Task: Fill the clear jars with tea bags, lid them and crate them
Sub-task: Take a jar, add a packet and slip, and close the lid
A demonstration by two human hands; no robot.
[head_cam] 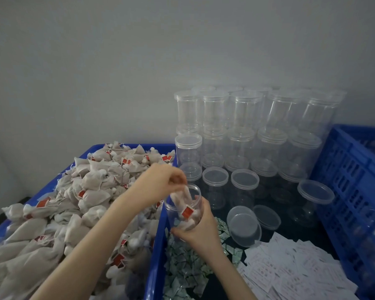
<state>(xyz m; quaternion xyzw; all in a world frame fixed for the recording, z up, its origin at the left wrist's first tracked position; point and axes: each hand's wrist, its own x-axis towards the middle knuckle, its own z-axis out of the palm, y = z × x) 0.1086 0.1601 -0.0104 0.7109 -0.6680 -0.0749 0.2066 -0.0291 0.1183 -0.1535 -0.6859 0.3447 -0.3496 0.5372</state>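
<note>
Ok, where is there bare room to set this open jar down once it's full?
The best bare patch is the dark tabletop between the two loose clear lids, the white paper slips and the blue slatted crate. Behind it, stacked clear lidded jars crowd the surface. Near the right hand, green-white sachets cover the table. The blue bin is heaped with tea bags.

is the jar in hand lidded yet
No, open. The jar has a bare mouth; the left hand lowers a tea bag in, the right hand holds it.
</note>
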